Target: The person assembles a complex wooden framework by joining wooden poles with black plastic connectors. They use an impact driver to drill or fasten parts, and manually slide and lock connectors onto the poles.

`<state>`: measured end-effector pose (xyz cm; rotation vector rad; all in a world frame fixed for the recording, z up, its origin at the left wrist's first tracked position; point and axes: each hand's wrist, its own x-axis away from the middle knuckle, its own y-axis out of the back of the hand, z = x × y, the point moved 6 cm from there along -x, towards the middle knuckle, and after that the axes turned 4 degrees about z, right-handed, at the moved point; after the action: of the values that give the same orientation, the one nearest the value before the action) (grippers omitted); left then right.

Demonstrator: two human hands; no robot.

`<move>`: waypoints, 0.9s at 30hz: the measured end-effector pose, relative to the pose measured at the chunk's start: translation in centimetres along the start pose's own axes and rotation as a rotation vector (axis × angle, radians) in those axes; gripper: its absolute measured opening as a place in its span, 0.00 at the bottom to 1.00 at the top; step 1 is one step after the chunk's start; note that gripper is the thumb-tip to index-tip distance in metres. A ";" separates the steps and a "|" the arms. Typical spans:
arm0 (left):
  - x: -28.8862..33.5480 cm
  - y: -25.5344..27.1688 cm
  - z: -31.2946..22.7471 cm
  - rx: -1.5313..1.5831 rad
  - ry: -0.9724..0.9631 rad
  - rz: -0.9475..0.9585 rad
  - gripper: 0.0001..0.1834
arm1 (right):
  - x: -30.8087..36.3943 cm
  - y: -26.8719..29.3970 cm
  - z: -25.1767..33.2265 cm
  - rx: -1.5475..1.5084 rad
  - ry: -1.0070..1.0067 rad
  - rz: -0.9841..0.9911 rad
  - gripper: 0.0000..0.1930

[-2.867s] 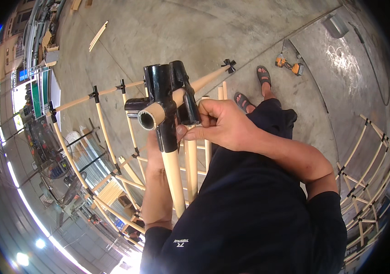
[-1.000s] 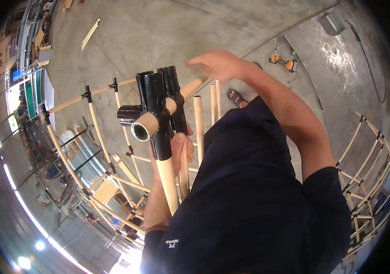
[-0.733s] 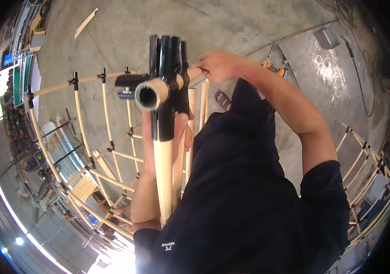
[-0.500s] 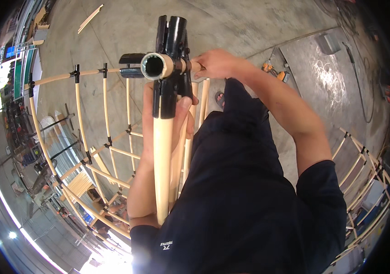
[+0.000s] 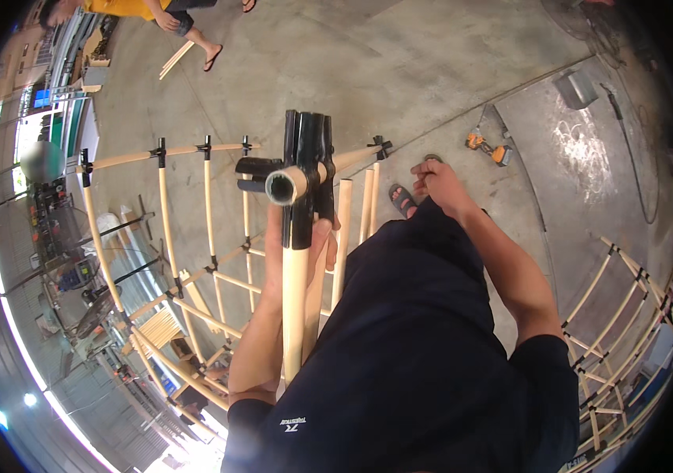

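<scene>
Right hand off the crosswise pole, left hand keeping its grip

Half a second ago I had the right hand (image 5: 437,187) around the crosswise pole (image 5: 295,180), just beyond the black joint (image 5: 298,225). Now it is clear of the pole, out to the right above a sandalled foot, with its fingers loosely bent and released. The left hand (image 5: 321,236) has stayed where it was, wrapped around the uprights (image 5: 295,296) right at the joint's lower sleeves; from here I can't tell whether its hidden fingertips sit on sleeve or on bare pole.

The joint itself now lies lower in my view, upper centre, in front of the wearer's body. The crosswise pole has its hollow end turned toward me and runs back through the joint toward a far black connector (image 5: 382,147), which the right hand was covering and which now shows.

At upper left, a co-worker in a yellow top (image 5: 131,7) has come in, one foot near the loose sticks (image 5: 176,61) on the floor. The orange-and-black power tool (image 5: 488,148) remains lying on the floor to the right, and the pole framework (image 5: 210,206) still stands at left.
</scene>
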<state>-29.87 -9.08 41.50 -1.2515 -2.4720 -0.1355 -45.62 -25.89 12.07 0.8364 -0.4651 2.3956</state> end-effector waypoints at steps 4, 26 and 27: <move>0.2 1.1 0.4 0.011 0.048 -0.008 0.27 | 6.2 -3.9 6.4 -0.422 0.083 0.132 0.14; 0.4 -0.3 -0.4 0.015 0.030 -0.067 0.25 | 14.0 -11.6 18.4 -0.502 0.530 0.257 0.11; 0.4 -0.4 -0.5 0.029 0.027 -0.081 0.26 | 14.0 -11.6 18.4 -0.454 0.578 0.204 0.10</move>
<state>-30.27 -9.09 42.15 -1.1312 -2.4935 -0.1359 -39.28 -20.22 36.51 -0.1101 -0.8323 2.4192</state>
